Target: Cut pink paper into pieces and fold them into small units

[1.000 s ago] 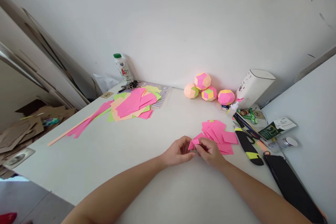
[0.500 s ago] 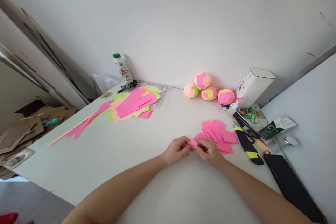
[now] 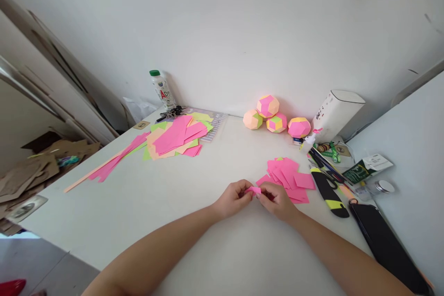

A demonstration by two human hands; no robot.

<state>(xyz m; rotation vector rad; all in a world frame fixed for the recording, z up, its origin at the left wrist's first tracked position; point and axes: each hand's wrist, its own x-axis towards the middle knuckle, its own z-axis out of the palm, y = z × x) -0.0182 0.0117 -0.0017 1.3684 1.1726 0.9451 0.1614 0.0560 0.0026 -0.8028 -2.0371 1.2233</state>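
Note:
A small folded piece of pink paper (image 3: 255,190) is pinched between my two hands, low over the white table. My left hand (image 3: 234,200) grips its left end with thumb and fingers closed. At the right end, my right hand (image 3: 276,199) holds it in the same kind of pinch. Just behind and right of my right hand lies a loose pile of pink paper pieces (image 3: 286,173), with a bit of green at its back edge. Fingers partly cover the held paper, so its exact folds are hidden.
Faceted paper balls (image 3: 268,106) stand by the wall. Pink, peach and green sheets (image 3: 176,136) and paper strips (image 3: 120,159) lie left, near a bottle (image 3: 162,90). On the right are a black-yellow cutter (image 3: 328,192), a glue bottle (image 3: 307,143) and a black case (image 3: 385,245).

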